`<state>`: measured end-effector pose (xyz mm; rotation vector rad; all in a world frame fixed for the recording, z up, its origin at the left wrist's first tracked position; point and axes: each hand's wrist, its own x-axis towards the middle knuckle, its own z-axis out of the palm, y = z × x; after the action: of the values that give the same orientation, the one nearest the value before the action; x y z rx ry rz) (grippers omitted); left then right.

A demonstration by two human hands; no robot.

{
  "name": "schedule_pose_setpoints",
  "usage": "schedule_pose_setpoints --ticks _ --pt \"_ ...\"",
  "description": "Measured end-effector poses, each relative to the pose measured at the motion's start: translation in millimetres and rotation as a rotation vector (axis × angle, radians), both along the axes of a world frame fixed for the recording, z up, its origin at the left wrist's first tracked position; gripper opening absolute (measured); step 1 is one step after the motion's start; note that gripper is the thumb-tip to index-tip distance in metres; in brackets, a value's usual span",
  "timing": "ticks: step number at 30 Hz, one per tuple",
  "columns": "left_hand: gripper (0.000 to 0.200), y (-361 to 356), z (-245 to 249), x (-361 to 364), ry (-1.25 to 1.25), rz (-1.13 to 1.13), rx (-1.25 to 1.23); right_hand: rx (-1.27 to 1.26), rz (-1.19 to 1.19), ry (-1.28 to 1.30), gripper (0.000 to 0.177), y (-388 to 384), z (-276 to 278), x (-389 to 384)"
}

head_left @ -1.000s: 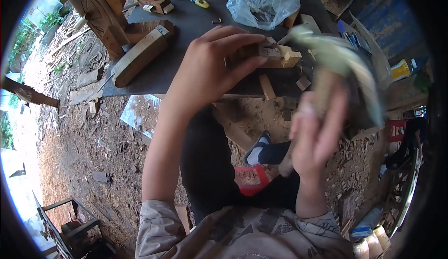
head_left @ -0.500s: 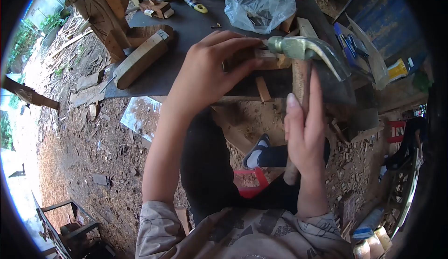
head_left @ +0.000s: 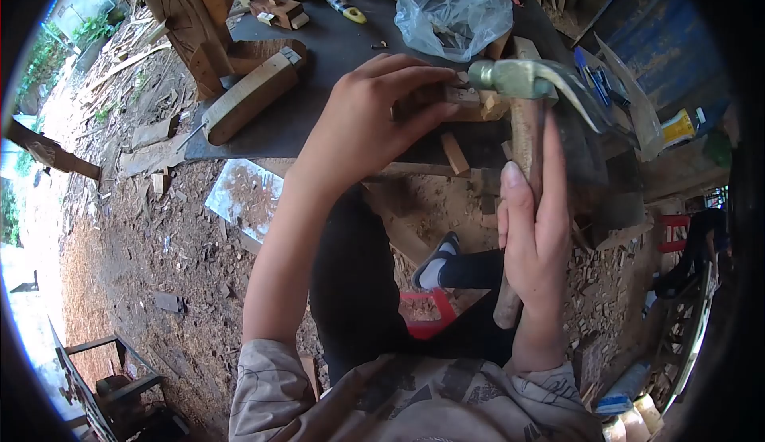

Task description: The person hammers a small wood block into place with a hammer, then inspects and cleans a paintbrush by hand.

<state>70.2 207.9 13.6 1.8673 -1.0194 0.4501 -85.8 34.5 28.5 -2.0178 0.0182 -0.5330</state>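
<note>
My right hand [head_left: 538,231] is wrapped around the wooden handle of a claw hammer [head_left: 516,80], index finger laid along it. The hammer's round striking face points left, beside the fingertips of my left hand [head_left: 374,119]. That hand grips a small wooden block [head_left: 470,106] at the table's near side, thumb below and fingers above. Whether the fingertips also pinch a nail or other small part, I cannot make out. Close below the block lies a short wooden strip [head_left: 455,153].
On the dark table [head_left: 335,31] lie a clear plastic bag [head_left: 454,15], a yellow-handled tool [head_left: 347,7], a notched wooden piece [head_left: 277,10] and a thick wooden bar [head_left: 253,95]. Pens [head_left: 599,83] lie at right. Wood scraps litter the ground. Another person's foot [head_left: 437,263] shows below the table.
The view has shifted slightly, so the table and its things appear a little to the right. Both hands keep their holds, and the hammer head remains beside the left fingertips.
</note>
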Motion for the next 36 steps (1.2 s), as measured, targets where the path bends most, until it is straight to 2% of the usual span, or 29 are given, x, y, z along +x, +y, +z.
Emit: schedule_pose_setpoints --ticks 7,8,10,13,15,19,20,22,23,25,27,31,34,36 --pt "0.036 -0.7 -2.1 2.1 0.008 -0.019 -0.002 0.103 -0.117 -0.404 0.062 6.2 11.3 -1.8" --pt "0.036 -0.8 -2.3 1.9 0.002 -0.012 -0.001 0.105 -0.086 -0.373 0.062 1.9 5.3 -0.6" --pt "0.035 -0.7 -1.9 1.2 -0.015 0.001 -0.001 0.054 -0.062 -0.091 0.061 1.6 -4.6 2.1" --pt "0.035 -1.4 -2.7 1.1 -0.019 0.003 -0.010 -0.018 -0.016 0.021 0.061 -3.3 -1.3 4.9" --pt "0.035 -0.7 -3.1 0.0 -0.007 -0.008 -0.011 0.018 -0.046 -0.045 0.061 -2.5 4.1 -1.2" --pt "0.036 0.2 -2.7 1.3 -0.011 0.001 0.002 0.111 -0.076 -0.380 0.062 8.8 18.0 -3.3" --pt "0.036 0.0 -3.1 1.0 -0.009 0.000 0.000 0.106 -0.072 -0.391 0.062 8.2 15.0 -2.9" --pt "0.036 -0.5 -2.3 1.1 -0.012 -0.006 -0.007 0.088 -0.050 -0.296 0.062 3.6 2.7 -0.2" --pt "0.036 -0.9 -1.7 0.6 -0.012 0.000 -0.008 0.057 -0.116 -0.040 0.060 9.9 0.0 -2.9" --pt "0.036 -1.9 -1.7 -1.4 -0.010 0.013 -0.007 -0.039 -0.022 0.034 0.057 0.1 -1.4 -2.6" --pt "0.035 -2.2 -1.4 -0.5 0.014 0.008 -0.004 -0.088 -0.024 0.044 0.054 -10.7 -2.0 -3.7" --pt "0.035 -1.1 -1.6 -1.6 0.035 -0.003 0.013 -0.100 -0.209 -0.061 0.047 -25.2 0.3 -9.6" --pt "0.038 1.0 4.3 -4.6 0.052 0.008 0.056 -0.001 -0.267 -0.079 0.042 -37.8 12.5 -8.8" --pt "0.039 2.7 4.6 -4.2 0.039 -0.011 0.051 -0.298 -0.355 -0.015 0.044 -69.6 11.7 -4.8"
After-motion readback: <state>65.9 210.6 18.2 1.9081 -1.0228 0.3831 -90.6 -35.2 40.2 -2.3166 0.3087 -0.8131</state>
